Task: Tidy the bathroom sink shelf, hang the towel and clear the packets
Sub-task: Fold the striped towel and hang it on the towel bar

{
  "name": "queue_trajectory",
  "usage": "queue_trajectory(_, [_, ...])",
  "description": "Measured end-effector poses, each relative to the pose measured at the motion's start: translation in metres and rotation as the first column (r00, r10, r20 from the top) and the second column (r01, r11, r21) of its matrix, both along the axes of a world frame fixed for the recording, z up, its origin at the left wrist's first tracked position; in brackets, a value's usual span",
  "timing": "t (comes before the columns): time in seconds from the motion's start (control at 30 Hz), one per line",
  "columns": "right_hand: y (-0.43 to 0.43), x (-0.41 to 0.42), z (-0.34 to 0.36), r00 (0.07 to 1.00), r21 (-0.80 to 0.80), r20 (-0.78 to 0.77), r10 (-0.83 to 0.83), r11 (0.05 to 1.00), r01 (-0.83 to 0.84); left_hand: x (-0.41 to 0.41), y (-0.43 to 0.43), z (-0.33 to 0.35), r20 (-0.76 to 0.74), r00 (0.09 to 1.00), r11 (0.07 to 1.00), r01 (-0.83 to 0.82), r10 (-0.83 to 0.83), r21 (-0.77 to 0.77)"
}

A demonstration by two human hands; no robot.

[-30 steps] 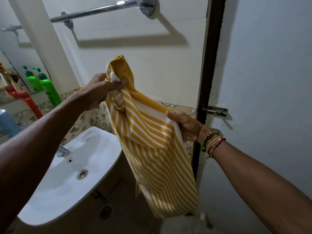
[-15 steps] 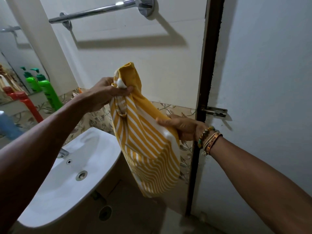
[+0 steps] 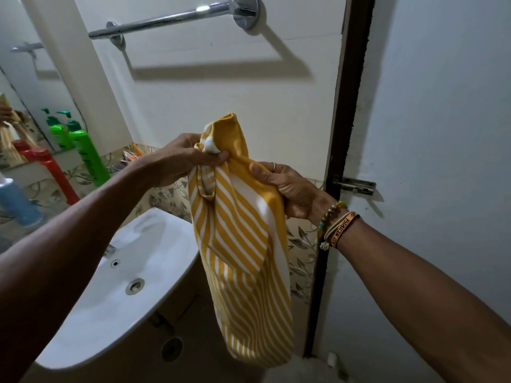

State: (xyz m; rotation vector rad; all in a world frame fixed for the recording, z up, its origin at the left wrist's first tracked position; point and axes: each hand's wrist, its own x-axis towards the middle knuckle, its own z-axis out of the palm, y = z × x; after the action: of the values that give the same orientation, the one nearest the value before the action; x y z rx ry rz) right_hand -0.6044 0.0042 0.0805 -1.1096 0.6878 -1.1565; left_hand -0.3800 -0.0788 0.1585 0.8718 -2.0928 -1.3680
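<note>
A yellow and white striped towel (image 3: 243, 244) hangs in front of me, bunched at its top. My left hand (image 3: 182, 161) pinches the top corner. My right hand (image 3: 284, 186) grips the towel's right edge just beside it, fingers closed on the cloth. Above on the wall runs a bare chrome towel rail (image 3: 171, 20). Orange packets (image 3: 131, 157) lie at the shelf's right end, partly hidden behind my left arm.
A white sink (image 3: 132, 272) with tap sits below left. On the shelf stand a green pump bottle (image 3: 88, 153), a red bottle (image 3: 54, 175) and a blue bottle (image 3: 15, 200) before a mirror. A door with a bolt latch (image 3: 356, 186) is on the right.
My right hand has slid up along the towel's edge toward my left hand. The towel is more gathered and hangs straighter, and both hands sit lower relative to the rail.
</note>
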Motion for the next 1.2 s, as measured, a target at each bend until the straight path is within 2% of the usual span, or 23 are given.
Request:
queue_trajectory(0.17, [-0.003,0.006,0.006,0.996,-0.011,-0.074,-0.040,0.999,0.039,-0.003,0.004,-0.001,0.013,0.999,0.999,0.038,-0.038,0.007])
queue_trajectory(0.27, [-0.006,0.009,0.008,0.982,-0.086,-0.123,-0.143,0.987,0.133,-0.002,0.006,-0.002,0.015,0.998,0.998,0.059,-0.058,-0.004])
queue_trajectory(0.4, [-0.005,0.010,0.016,0.961,-0.145,-0.092,-0.260,0.958,0.246,-0.001,0.007,-0.001,-0.005,0.999,0.999,0.044,-0.044,0.017])
queue_trajectory(0.47, [-0.003,0.007,0.022,0.944,-0.185,-0.143,-0.297,0.945,0.269,-0.002,0.009,-0.001,-0.019,0.999,1.000,0.026,-0.026,0.007])
queue_trajectory(0.57, [-0.001,-0.001,0.027,0.936,-0.212,-0.303,-0.177,0.970,0.115,-0.005,0.012,0.004,-0.106,0.993,0.999,-0.047,0.046,-0.005])
queue_trajectory(0.63, [0.000,-0.007,0.022,0.918,-0.164,-0.387,-0.093,0.986,0.030,-0.006,0.011,0.008,-0.163,0.979,0.992,-0.125,0.119,-0.031])
queue_trajectory(0.77, [0.001,-0.009,-0.013,0.800,-0.096,-0.600,-0.007,0.993,-0.064,-0.007,0.006,0.015,-0.265,0.928,0.959,-0.281,0.263,-0.034])
queue_trajectory(0.93, [0.005,-0.006,-0.040,0.826,-0.048,-0.560,0.072,0.992,-0.119,-0.011,0.005,0.017,-0.282,0.901,0.934,-0.355,0.328,-0.048])
queue_trajectory(1.1, [0.007,-0.002,-0.052,0.847,-0.032,-0.529,0.050,0.996,-0.079,-0.009,0.000,0.017,-0.352,0.815,0.867,-0.499,0.461,-0.018])
queue_trajectory(1.13, [0.009,0.000,-0.055,0.820,-0.009,-0.566,0.081,0.994,-0.105,-0.008,-0.001,0.017,-0.363,0.799,0.855,-0.518,0.480,-0.010])
queue_trajectory(1.2, [0.012,0.005,-0.063,0.698,0.029,-0.704,0.135,0.986,-0.162,-0.006,-0.003,0.019,-0.395,0.763,0.834,-0.551,0.513,0.019])
